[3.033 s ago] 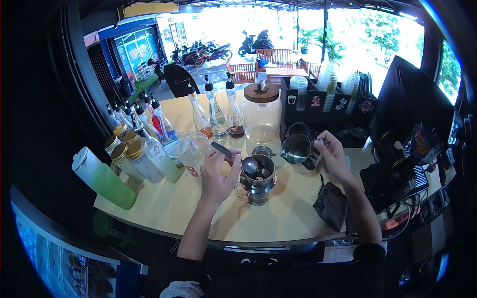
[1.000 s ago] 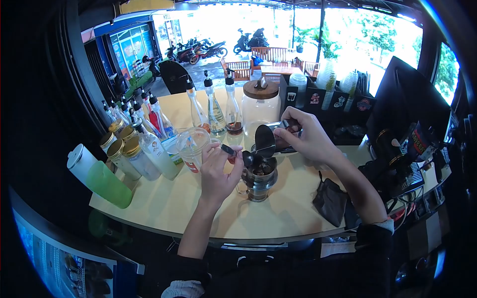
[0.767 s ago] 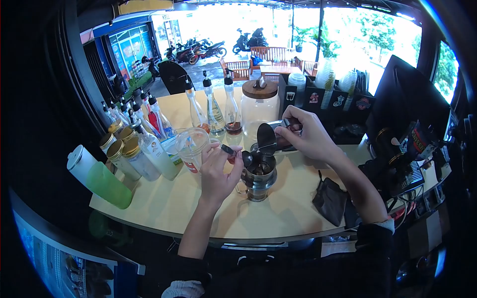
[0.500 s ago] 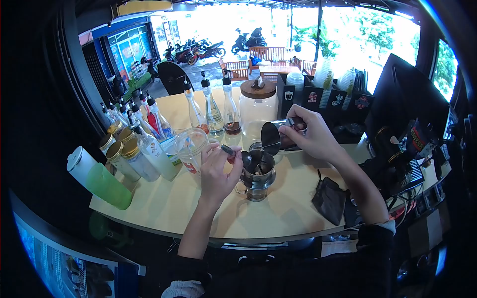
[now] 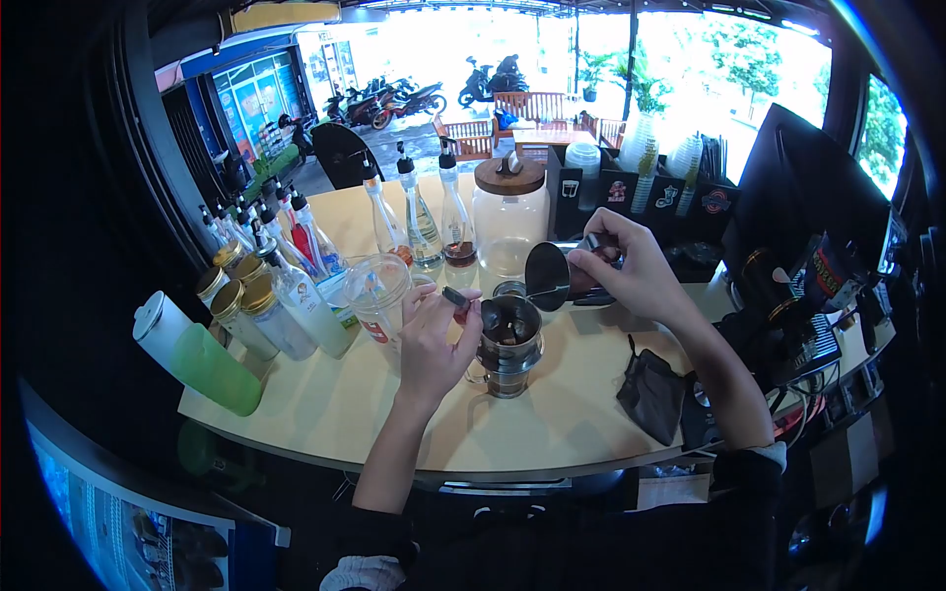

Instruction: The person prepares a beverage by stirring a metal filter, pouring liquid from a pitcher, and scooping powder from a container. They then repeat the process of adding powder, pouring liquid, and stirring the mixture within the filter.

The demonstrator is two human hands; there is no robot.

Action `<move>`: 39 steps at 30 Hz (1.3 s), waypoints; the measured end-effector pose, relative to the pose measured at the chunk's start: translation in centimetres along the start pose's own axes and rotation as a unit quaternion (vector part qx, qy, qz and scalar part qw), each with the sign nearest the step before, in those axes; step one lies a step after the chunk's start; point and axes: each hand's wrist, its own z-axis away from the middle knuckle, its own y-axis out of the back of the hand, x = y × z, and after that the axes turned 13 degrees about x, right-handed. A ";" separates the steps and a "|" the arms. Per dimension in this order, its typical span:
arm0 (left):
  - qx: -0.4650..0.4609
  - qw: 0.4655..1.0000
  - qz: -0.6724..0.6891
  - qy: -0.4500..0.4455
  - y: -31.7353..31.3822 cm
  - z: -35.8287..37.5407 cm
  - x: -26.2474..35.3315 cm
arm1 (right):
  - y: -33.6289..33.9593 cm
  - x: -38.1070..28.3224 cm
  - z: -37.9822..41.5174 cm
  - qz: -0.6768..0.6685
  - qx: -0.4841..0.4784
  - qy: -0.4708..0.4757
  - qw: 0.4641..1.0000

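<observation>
Your right hand (image 5: 631, 271) grips the steel pitcher (image 5: 552, 278) tipped at 2 o'clock of the mug (image 5: 507, 345) — left hand (image 5: 434, 340) grasps a spoon (image 5: 463, 300) over it.

The surface (image 5: 552, 424) was pale yellow. A silver metal pitcher (image 5: 554, 278) tipped above a silver cup (image 5: 508, 343). A black pouch (image 5: 652, 390) lay nearby. A green-and-white bottle (image 5: 192, 352), gold-lidded jars (image 5: 235, 307) and a brown-lidded clear jar (image 5: 509, 219) stood behind.

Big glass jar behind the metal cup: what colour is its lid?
Brown, wood-like, on the big clear glass jar's lid; only the head view shows it.
</observation>
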 end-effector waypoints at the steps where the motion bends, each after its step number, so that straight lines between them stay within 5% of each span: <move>1: -0.004 1.000 -0.002 -0.007 0.0 0.0 -0.1 | 0.1 0.5 0.0 -0.014 0.001 -0.007 1.000; 5: -0.026 1.000 0.004 -0.002 0.0 0.4 -0.4 | 0.0 4.5 -0.5 -0.111 0.029 -0.018 0.993; 7: -0.029 1.000 0.010 0.005 0.1 0.5 -0.4 | 0.0 5.3 0.2 -0.219 0.047 -0.106 0.969; 12: -0.024 0.999 0.032 0.028 0.3 0.5 -0.4 | -0.8 12.7 3.2 -0.238 0.084 -0.137 0.958; 17: -0.006 0.999 0.029 0.042 0.2 0.5 -0.2 | -2.3 17.4 6.9 -0.365 0.147 -0.275 0.877; 30: 0.023 0.999 0.040 0.027 -0.5 0.8 0.1 | -3.5 23.1 10.5 -0.403 0.157 -0.308 0.848; 32: 0.021 0.999 0.035 0.003 -0.5 0.6 0.2 | -2.8 24.6 10.4 -0.243 0.111 -0.247 0.932; 33: 0.021 0.999 0.036 0.003 -0.6 0.5 0.2 | -2.4 23.7 9.9 -0.242 0.112 -0.247 0.932; 35: 0.007 0.999 0.026 -0.037 -0.8 0.1 0.2 | -1.1 18.7 8.2 0.046 0.130 -0.128 0.982; 39: -0.037 0.995 0.006 -0.094 -1.4 -0.7 1.2 | -0.8 5.1 5.1 -0.054 0.042 0.064 0.996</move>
